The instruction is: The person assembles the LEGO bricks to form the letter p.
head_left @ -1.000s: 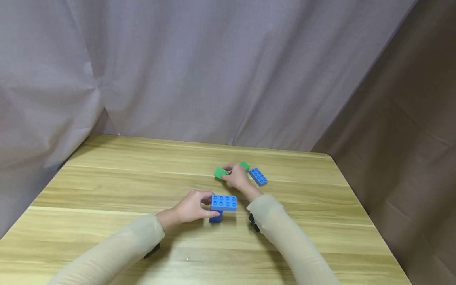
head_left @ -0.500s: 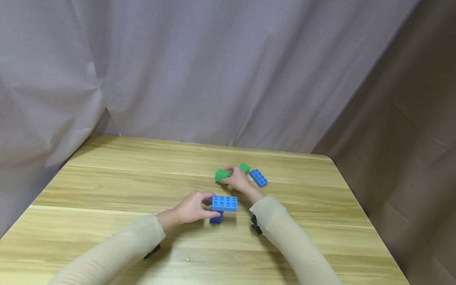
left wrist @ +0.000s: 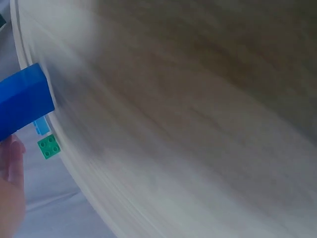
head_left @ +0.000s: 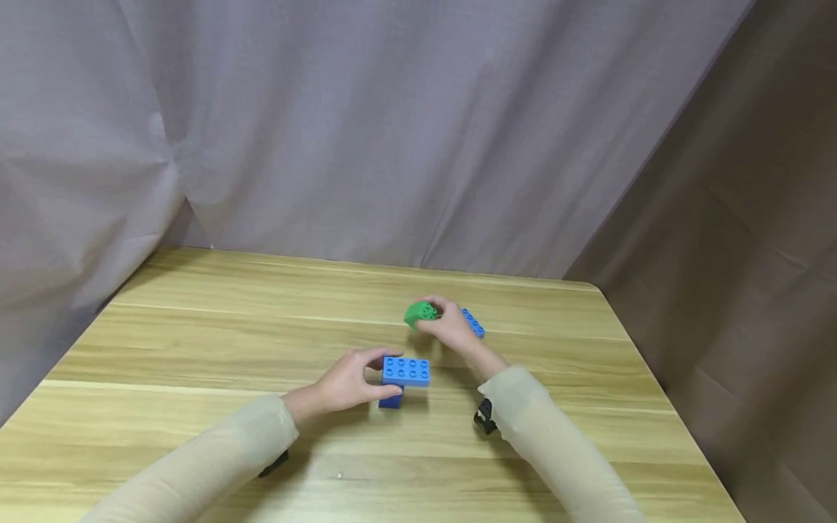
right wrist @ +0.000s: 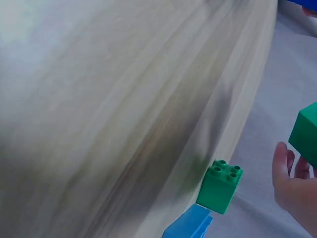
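My left hand (head_left: 349,379) holds two joined blue toy bricks between thumb and fingers. The upper light blue brick (head_left: 406,371) lies flat with its studs up and overhangs to the right of a darker blue brick (head_left: 390,399). Farther back, my right hand (head_left: 453,325) pinches a green toy brick (head_left: 420,313), tilted with its studs toward the right, raised off the table. Another green brick (right wrist: 219,188) stands upright on the table in the right wrist view, hidden behind the right hand in the head view. Beside it lies a loose blue brick (head_left: 474,322), partly covered by that hand.
The wooden table (head_left: 229,341) has its back edge along a grey curtain (head_left: 327,131). A darker curtain (head_left: 739,254) hangs to the right. Black wrist devices (head_left: 485,416) sit under both sleeves.
My right hand has lifted the green brick and turned it so its studs show, shifting slightly right and covering the other green brick. My left hand keeps its hold on the blue bricks.
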The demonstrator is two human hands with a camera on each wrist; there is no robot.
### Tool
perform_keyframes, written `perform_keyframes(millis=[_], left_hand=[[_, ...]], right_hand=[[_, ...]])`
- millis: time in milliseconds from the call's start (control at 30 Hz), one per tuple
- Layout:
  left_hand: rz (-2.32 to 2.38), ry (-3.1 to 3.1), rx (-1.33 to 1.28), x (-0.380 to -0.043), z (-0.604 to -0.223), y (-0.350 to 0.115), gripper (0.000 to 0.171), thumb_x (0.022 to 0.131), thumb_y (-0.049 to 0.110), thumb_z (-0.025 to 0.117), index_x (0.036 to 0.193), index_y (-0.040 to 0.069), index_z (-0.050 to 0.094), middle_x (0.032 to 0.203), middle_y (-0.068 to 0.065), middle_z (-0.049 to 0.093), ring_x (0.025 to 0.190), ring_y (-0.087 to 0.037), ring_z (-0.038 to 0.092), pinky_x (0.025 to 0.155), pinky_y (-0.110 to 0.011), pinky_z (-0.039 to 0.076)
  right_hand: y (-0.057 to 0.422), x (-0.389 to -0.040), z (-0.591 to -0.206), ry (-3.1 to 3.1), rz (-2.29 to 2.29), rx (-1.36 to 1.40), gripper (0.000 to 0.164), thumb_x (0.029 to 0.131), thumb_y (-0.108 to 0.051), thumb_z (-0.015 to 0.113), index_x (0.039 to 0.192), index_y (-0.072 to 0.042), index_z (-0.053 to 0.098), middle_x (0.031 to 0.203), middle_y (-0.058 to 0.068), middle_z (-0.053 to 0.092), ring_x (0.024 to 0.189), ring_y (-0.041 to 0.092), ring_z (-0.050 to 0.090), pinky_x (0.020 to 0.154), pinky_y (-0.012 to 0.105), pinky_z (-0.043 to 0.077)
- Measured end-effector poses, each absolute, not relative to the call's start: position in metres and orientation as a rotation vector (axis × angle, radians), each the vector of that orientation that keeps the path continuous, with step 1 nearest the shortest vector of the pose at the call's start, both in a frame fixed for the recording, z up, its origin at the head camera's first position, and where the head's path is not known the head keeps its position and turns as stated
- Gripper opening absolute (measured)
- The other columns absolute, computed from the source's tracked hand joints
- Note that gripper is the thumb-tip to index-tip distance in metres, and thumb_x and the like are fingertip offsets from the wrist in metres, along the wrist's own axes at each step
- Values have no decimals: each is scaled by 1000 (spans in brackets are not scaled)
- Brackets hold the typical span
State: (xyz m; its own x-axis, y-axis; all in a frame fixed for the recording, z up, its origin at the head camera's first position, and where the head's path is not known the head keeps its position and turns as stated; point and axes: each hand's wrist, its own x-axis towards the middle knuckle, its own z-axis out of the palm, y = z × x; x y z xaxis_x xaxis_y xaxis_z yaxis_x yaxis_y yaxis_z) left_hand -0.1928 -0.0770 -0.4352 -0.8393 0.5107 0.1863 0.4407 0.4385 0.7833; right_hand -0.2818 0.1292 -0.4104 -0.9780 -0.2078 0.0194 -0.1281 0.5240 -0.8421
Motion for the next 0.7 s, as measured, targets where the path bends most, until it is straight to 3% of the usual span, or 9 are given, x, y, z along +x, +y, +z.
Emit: perform_keyframes(millis=[200, 367, 700], left_hand=[[1486, 2577, 781, -192, -431, -76, 51, 78, 32, 75, 120, 7, 60, 103, -5, 70, 96, -20, 64, 87, -39, 53], [1506, 2562, 772, -193, -431, -77, 42, 78, 31, 75, 113, 8, 65, 98, -4, 71, 90, -17, 65, 82, -30, 55], [1542, 2532, 805, -193, -433, -75, 41, 78, 27, 76, 111, 4, 65, 95, -7, 72, 85, -16, 68, 78, -21, 55]], right_hand=[[139, -273, -403, 2684, -1523, -365, 44, 71, -4, 67, 115, -1, 62, 104, 14, 61, 83, 14, 54, 73, 20, 47], [148, -268, -399, 2702, -1515, -412, 40, 72, -5, 67, 112, -1, 63, 103, 12, 57, 82, 14, 52, 74, 21, 47], [153, -251, -385, 2589, -1559, -531, 43, 78, -2, 64, 120, 7, 56, 111, 24, 60, 84, 12, 58, 76, 17, 52]])
